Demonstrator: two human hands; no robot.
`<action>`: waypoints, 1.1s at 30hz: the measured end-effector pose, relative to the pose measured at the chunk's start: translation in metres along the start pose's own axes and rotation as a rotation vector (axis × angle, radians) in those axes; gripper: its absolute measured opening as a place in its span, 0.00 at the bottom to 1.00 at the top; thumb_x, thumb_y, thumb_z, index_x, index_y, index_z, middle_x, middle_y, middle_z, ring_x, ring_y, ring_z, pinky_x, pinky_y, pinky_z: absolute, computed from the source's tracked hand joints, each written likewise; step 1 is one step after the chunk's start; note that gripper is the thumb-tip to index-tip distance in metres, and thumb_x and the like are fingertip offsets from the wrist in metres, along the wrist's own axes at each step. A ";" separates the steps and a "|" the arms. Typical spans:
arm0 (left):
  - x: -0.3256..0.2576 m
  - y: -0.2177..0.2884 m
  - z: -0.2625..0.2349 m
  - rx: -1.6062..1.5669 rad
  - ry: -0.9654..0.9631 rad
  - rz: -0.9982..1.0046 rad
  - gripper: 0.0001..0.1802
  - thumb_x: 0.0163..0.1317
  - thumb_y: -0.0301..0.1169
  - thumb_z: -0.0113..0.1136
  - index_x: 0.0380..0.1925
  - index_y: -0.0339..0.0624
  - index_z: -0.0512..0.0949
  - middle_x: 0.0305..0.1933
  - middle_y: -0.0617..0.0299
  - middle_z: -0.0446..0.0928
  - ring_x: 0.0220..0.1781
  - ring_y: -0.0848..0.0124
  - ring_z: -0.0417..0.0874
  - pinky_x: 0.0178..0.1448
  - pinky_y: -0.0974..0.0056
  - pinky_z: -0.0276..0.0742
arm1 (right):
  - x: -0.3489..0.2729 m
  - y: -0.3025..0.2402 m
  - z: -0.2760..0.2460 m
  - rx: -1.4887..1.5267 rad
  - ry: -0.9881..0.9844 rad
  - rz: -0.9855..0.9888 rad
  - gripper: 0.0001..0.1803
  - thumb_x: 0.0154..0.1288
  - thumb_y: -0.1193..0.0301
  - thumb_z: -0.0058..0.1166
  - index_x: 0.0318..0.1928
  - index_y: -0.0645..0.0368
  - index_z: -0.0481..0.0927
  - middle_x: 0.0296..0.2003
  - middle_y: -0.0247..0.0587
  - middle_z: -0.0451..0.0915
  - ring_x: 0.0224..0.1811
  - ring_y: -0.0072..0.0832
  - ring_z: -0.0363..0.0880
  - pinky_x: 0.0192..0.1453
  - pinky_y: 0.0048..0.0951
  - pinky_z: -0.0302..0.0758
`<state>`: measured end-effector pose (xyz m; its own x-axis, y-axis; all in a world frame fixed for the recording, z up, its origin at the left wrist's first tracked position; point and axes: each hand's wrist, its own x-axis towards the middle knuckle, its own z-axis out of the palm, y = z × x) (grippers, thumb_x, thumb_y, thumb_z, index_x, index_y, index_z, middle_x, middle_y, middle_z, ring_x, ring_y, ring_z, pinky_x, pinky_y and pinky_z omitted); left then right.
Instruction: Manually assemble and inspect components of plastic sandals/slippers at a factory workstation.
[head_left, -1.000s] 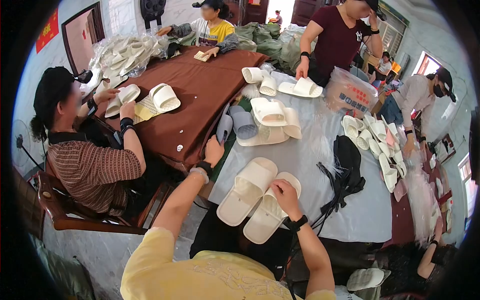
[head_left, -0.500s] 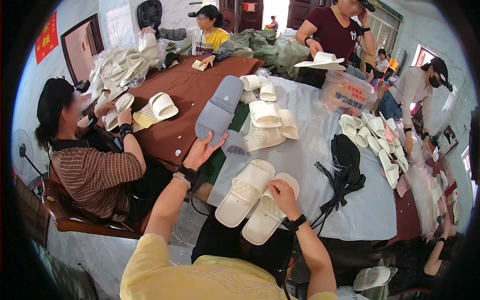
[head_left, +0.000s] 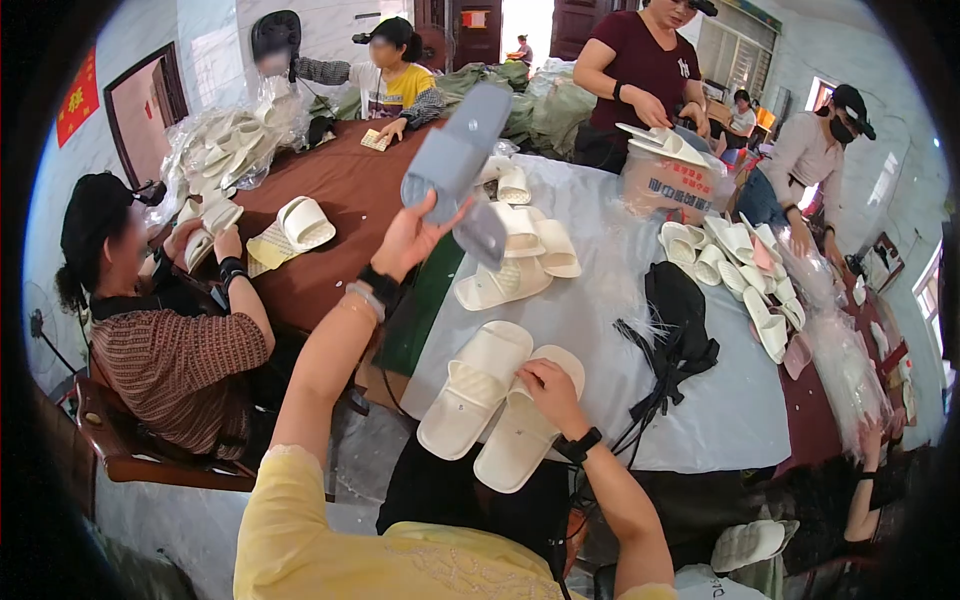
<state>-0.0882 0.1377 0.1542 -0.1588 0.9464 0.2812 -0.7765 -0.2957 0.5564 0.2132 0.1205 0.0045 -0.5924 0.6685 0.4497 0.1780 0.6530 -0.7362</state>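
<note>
My left hand (head_left: pixel 408 240) is raised over the table's left part. It grips a pair of grey slippers: one grey slipper (head_left: pixel 462 140) stands up from my fingers, tilted, and the second grey slipper (head_left: pixel 482 234) hangs beside them, blurred. Directly before me a pair of cream slippers lies at the table's near edge. My right hand (head_left: pixel 553 393) is closed at the strap of the right cream slipper (head_left: pixel 517 438); its fingertips are partly hidden. The left cream slipper (head_left: pixel 460 415) lies close beside it, untouched.
More cream slippers (head_left: pixel 510 285) lie behind the pair. A black cloth bundle (head_left: pixel 680 325) and a heap of slippers (head_left: pixel 765 310) are to the right. A co-worker (head_left: pixel 170 330) sits at the left by the brown table cover (head_left: pixel 330 165); others handle slippers farther off.
My left hand has lifted the grey slippers up and away from me, and the pair has tilted and spread. My right hand stays at the right cream slipper.
</note>
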 end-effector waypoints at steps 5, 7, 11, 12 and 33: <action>0.056 0.005 0.031 -0.189 -0.180 0.065 0.26 0.65 0.27 0.45 0.60 0.33 0.51 0.63 0.44 0.56 0.63 0.46 0.60 0.64 0.47 0.64 | -0.001 -0.004 -0.003 -0.005 -0.004 0.042 0.08 0.57 0.71 0.53 0.32 0.64 0.78 0.31 0.45 0.78 0.35 0.41 0.74 0.39 0.34 0.71; 0.070 -0.007 0.013 -0.192 -0.162 0.036 0.25 0.64 0.26 0.45 0.60 0.32 0.52 0.63 0.45 0.57 0.63 0.49 0.62 0.64 0.47 0.65 | -0.001 -0.005 -0.005 0.024 -0.007 0.068 0.08 0.57 0.71 0.53 0.32 0.64 0.78 0.32 0.46 0.77 0.35 0.41 0.74 0.39 0.34 0.71; 0.069 -0.057 -0.081 0.300 0.289 -0.015 0.21 0.65 0.26 0.46 0.57 0.32 0.58 0.59 0.50 0.63 0.57 0.58 0.69 0.61 0.50 0.69 | -0.002 -0.006 0.004 0.040 -0.001 0.005 0.07 0.57 0.71 0.53 0.32 0.64 0.77 0.31 0.45 0.77 0.35 0.42 0.74 0.39 0.34 0.71; 0.066 -0.073 -0.092 0.346 0.296 -0.135 0.23 0.64 0.27 0.47 0.58 0.34 0.57 0.59 0.51 0.63 0.57 0.58 0.69 0.60 0.51 0.70 | -0.003 -0.003 0.003 0.003 0.007 -0.007 0.07 0.57 0.71 0.53 0.32 0.64 0.77 0.31 0.45 0.77 0.35 0.42 0.74 0.39 0.34 0.71; 0.054 -0.116 -0.093 0.379 0.146 -0.171 0.25 0.60 0.28 0.54 0.55 0.32 0.59 0.53 0.55 0.68 0.56 0.66 0.70 0.61 0.60 0.67 | -0.001 -0.005 0.003 -0.031 0.008 -0.024 0.06 0.56 0.73 0.53 0.32 0.63 0.77 0.32 0.43 0.78 0.35 0.40 0.74 0.39 0.34 0.70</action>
<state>-0.0639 0.2350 0.0322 -0.1532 0.9863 0.0619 -0.5246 -0.1342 0.8407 0.2105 0.1162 0.0061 -0.5906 0.6552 0.4711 0.1878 0.6794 -0.7093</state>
